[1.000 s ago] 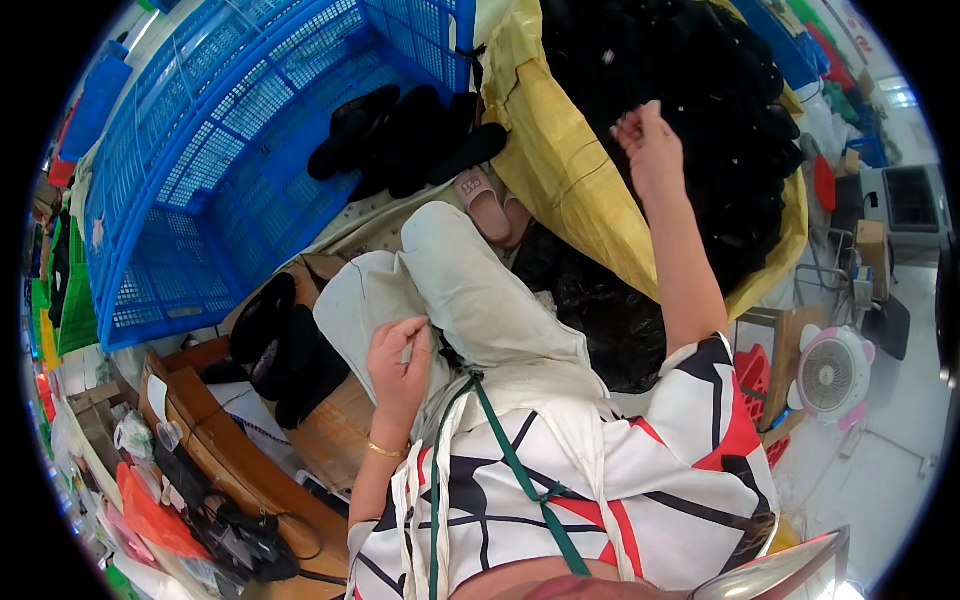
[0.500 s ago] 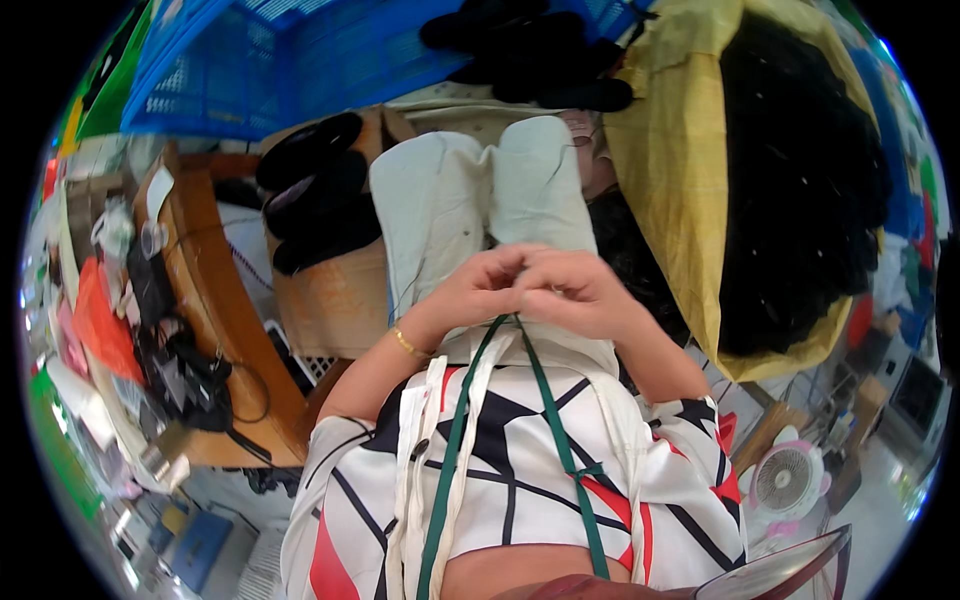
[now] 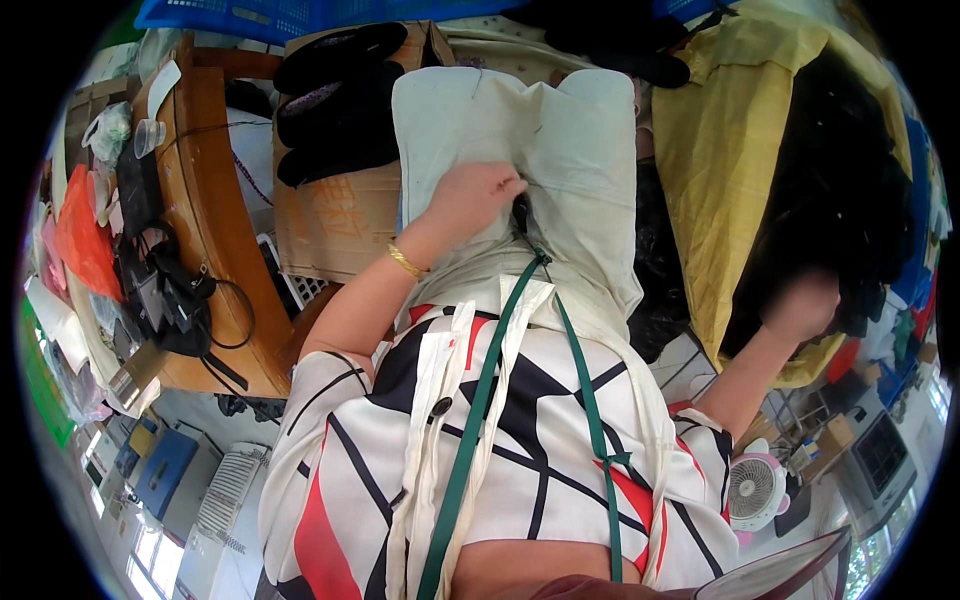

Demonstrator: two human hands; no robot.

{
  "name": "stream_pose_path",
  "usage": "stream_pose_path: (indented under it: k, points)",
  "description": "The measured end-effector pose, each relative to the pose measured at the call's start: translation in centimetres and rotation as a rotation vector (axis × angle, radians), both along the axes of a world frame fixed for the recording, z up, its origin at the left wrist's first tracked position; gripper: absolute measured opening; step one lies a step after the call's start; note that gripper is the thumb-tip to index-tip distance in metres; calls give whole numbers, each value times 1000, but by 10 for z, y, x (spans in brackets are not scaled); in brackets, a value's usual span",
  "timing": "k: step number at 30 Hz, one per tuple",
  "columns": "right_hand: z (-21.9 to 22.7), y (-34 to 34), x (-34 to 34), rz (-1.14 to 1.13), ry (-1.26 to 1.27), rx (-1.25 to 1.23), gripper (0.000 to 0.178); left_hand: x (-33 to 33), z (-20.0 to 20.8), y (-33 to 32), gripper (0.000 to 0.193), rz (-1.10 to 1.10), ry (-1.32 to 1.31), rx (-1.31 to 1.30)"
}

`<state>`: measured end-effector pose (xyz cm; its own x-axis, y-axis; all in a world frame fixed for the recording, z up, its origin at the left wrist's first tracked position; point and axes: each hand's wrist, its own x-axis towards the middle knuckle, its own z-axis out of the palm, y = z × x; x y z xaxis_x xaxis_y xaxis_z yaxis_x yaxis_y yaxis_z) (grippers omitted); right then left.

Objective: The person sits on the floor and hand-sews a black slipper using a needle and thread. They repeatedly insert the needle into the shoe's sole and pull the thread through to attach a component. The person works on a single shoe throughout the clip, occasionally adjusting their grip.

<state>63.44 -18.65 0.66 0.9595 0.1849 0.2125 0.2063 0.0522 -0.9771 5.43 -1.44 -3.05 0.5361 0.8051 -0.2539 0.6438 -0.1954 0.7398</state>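
My left hand is over the pale apron on my lap, its fingers curled into a pinch. Whatever is between them is too small to make out. Just below hangs a green cord, looped from my neck, with a small dark object at its lower end. Off to the right, my right hand reaches to the black fuzzy items filling a yellow woven sack. Motion and the dark pile hide its fingertips.
Several black slippers lie on a cardboard box at the left, beside a wooden stool or table. Blue crates are at the far edge, with more black slippers. A small fan stands low at the right.
Both hands were together over my lap. My right hand has moved off right to the sack, while my left stays over the apron. The view has shifted, showing less of the blue crate.
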Motion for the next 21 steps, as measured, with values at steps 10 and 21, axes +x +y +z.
stream_pose_path:
  k: [10, 21]
  points:
    - [-8, 76, -176, 315, 104, -347, 15, 9, -1, -3, 23, -19, 58, -185]
    - [-1, 144, -369, 1608, 583, -403, 28, -21, 39, 14, 8, 144, -805, -829]
